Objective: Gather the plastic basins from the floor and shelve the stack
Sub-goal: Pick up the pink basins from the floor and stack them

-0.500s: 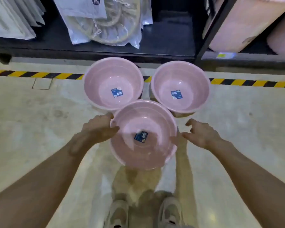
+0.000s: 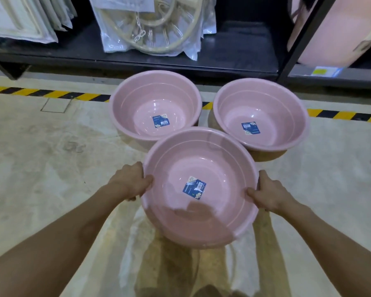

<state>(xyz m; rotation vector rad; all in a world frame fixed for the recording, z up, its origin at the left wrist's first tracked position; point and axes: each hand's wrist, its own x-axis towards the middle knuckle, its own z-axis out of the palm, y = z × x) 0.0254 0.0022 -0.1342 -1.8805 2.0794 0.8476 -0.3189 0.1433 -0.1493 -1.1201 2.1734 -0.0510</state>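
Both hands, left (image 2: 130, 182) and right (image 2: 269, 195), clamp opposite rims of the near pink basin (image 2: 198, 187), which is tilted toward the viewer. Two more basins (image 2: 155, 108) (image 2: 260, 114) sit on the floor (image 2: 41, 157) before the shelf (image 2: 240, 58). Risks: the smooth rim may slip from thumb-and-finger grips; a skewed descent may jam the nesting.

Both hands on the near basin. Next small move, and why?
Probably carry the near basin forward and nest it into the back-left basin. The left hand and right hand already clamp opposite rims, and both the back-left and back-right basin sit open side up and unstacked on the floor.
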